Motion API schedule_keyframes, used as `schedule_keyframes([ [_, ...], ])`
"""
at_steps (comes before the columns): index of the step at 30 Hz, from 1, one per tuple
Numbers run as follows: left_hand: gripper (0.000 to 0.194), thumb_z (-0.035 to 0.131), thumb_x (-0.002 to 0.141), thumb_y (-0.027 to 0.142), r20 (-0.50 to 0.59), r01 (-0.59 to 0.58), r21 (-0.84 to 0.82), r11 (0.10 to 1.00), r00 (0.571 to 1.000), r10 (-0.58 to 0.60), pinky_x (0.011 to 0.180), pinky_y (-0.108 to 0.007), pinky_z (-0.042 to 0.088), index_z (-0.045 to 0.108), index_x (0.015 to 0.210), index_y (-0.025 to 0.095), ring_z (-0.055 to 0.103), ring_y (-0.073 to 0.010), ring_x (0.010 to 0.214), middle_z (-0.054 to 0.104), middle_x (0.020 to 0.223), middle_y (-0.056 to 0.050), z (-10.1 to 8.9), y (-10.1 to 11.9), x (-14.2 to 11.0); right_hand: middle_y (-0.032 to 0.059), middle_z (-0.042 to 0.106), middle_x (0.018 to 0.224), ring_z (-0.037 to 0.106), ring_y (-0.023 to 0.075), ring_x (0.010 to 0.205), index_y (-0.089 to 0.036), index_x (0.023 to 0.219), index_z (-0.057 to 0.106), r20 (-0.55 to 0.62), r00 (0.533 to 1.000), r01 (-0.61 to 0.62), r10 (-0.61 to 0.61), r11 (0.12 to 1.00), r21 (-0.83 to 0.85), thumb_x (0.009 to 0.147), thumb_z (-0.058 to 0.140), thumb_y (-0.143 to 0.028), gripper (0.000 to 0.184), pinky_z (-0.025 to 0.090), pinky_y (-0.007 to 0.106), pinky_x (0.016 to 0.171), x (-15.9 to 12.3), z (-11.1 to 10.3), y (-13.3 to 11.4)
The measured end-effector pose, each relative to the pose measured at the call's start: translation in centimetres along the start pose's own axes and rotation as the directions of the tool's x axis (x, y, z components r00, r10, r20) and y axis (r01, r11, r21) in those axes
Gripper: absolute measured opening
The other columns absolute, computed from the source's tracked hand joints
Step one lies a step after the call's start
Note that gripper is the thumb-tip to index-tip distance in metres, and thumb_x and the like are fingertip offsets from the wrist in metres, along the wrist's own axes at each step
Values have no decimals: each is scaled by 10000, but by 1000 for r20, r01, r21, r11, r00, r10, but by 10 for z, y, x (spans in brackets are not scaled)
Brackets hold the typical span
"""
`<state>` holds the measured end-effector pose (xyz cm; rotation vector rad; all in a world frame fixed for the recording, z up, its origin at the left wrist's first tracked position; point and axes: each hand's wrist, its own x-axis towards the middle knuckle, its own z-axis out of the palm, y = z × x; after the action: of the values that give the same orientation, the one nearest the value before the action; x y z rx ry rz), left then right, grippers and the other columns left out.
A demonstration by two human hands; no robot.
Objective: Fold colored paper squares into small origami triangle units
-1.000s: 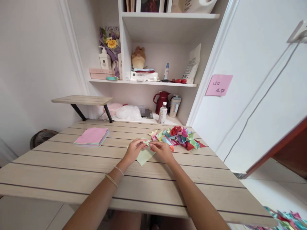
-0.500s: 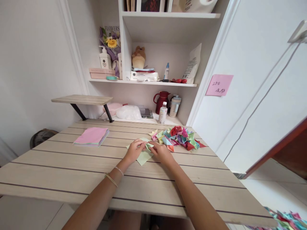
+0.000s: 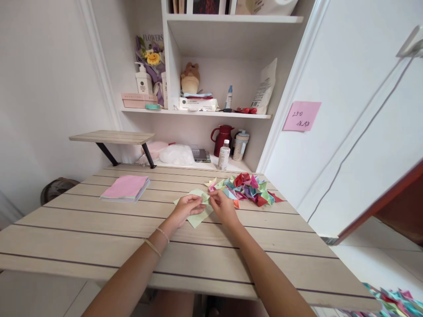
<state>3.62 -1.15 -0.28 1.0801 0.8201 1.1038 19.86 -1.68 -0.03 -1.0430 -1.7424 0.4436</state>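
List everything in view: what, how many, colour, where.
Table: one, beige, foreground
Green paper: count unclear, pale green, table centre
Paper stack: one, pink top, table's left
Folded papers: many, multicoloured, table's right
Colourful heap: one, multicoloured, floor
Riser: one, beige, table's back left
Jug: one, red, behind table
Bottle: one, whitish, before jug
Other shelf items: many, mixed colours, behind
Note: one, pink, right wall
Left hand, right hand: one each, bare, at green paper

Forearms [image 3: 264,259] angled inward, left grip [image 3: 185,209] curled, right grip [image 3: 224,207] just beside, likewise curled

The paper [image 3: 197,219] is pale green, the folded pieces [image 3: 246,190] multicoloured, the beige table [image 3: 82,243] dark-striped.
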Motion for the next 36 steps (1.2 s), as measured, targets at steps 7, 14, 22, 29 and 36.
schedule_keyframes([
  [7, 281, 728, 596, 252, 41, 30, -35, 999, 999, -28, 749, -325, 499, 585, 805, 130, 632, -186, 797, 650, 818, -76, 3, -1, -2, 13, 659, 759, 614, 170, 693, -216, 839, 559, 41, 999, 30, -24, 989, -143, 717, 464, -155, 166, 449, 269, 617, -1, -2, -6],
  [14, 212, 684, 623, 309, -27, -254, 404, 879, 957, 289, 628, -254, 458, 625, 725, 133, 591, -144, 655, 649, 717, -46, -4, -3, 5, 41, 659, 916, 607, 166, 765, -218, 1105, 523, 76, 997, 12, -11, 1000, -18, 736, 486, -193, 372, 468, 264, 610, 3, -7, -6],
  [22, 164, 564, 741, 297, 254, -434, 782, 447, 877, 408, 653, -246, 407, 668, 795, 183, 559, -154, 718, 655, 778, -41, -4, 4, -1, 26, 667, 795, 580, 190, 817, -236, 764, 666, 128, 984, 152, -125, 962, -226, 762, 566, -272, 107, 431, 304, 736, 4, -9, 1],
  [29, 212, 501, 793, 295, 290, -473, 779, 411, 853, 433, 717, -258, 413, 674, 877, 207, 575, -168, 784, 670, 840, -52, -6, 3, 1, 13, 661, 745, 583, 157, 695, -216, 764, 652, 160, 986, 66, -36, 980, -186, 747, 568, -284, 109, 430, 257, 620, 6, -5, 9],
  [36, 229, 464, 811, 246, 343, -501, 786, 363, 841, 418, 767, -274, 411, 676, 894, 221, 571, -174, 833, 662, 874, -53, -8, 7, -1, 26, 665, 783, 579, 150, 652, -210, 920, 644, 173, 985, 13, 24, 977, -212, 702, 588, -262, 231, 434, 258, 618, 5, -7, 7],
])
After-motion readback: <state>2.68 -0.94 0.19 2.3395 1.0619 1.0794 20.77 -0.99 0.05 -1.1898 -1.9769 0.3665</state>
